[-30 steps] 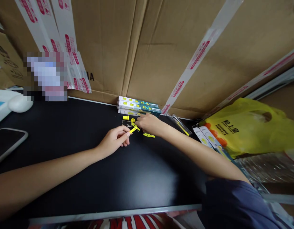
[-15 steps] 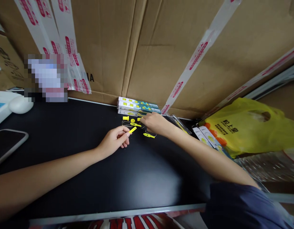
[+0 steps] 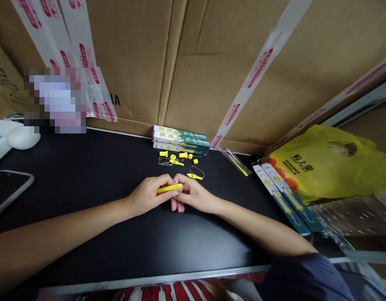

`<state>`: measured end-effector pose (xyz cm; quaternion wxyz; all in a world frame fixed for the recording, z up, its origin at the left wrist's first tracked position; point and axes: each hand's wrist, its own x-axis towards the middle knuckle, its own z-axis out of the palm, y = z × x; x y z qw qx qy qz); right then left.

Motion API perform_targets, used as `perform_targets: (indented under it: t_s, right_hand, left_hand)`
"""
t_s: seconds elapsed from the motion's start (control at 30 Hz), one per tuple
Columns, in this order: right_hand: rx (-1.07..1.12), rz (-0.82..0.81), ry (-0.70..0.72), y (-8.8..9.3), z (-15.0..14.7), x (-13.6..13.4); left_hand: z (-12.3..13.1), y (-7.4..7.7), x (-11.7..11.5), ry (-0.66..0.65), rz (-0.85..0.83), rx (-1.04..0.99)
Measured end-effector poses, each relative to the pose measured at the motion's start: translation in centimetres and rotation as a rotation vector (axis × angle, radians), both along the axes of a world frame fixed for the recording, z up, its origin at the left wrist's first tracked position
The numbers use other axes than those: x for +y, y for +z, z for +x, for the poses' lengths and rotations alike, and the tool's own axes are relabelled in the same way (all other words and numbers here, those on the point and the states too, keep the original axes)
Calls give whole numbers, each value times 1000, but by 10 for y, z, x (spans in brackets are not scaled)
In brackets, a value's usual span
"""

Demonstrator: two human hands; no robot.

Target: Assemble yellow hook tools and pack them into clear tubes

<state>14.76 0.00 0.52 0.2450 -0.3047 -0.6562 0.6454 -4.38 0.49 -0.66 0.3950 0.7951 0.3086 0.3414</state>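
Observation:
A slim yellow bar is pinched in my left hand, tilted slightly up to the right. My right hand meets it at the bar's right end, fingers closed; whatever they grip is hidden. Beyond the hands lie a yellow piece with a wire hook and another hooked yellow piece. Small yellow parts, among them a flanged cap, a ring and a second cap, lie in front of the stacked printed boxes.
On the right are a clear packet, two slim boxes and a yellow plastic bag. A phone and a white device sit at the left. Taped cardboard stands behind the black table.
My right hand has come back from the small parts, toward me, to meet my left hand. The yellow bar has moved slightly nearer and turned flatter in my left hand.

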Motion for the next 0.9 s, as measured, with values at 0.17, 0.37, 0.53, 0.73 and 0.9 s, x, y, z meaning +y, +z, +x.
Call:
perform_targets:
  t_s: [0.17, 0.37, 0.53, 0.73, 0.9]
  right_hand:
    - [131, -40, -65, -16, -7, -5]
    - [154, -165, 17, -12, 2, -5]
    - [110, -133, -61, -9, 2, -5]
    - [-78, 245, -172, -6, 11, -2]
    - [-147, 411, -162, -5, 14, -2]
  left_hand:
    - [4, 0, -2, -128, -238, -120]
    - [3, -1, -2, -14, 24, 90]
    - [2, -1, -2, 30, 21, 119]
    - [4, 2, -2, 50, -61, 107]
    - [3, 6, -4, -30, -38, 55]
